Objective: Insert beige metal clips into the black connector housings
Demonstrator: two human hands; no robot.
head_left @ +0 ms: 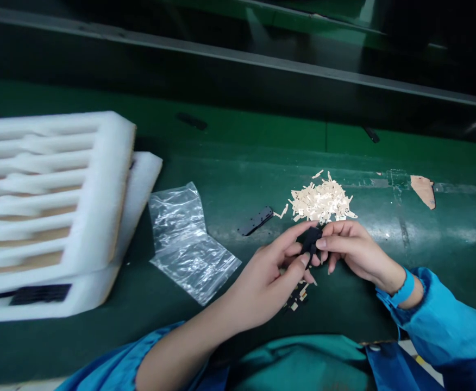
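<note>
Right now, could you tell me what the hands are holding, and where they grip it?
Both hands pinch a small black part: left hand at its lower end, right hand at its upper edge.

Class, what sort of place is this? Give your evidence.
Probably a factory assembly bench: a green work mat, stacked white slotted foam trays, and a heap of small beige strips beside both hands.
</note>
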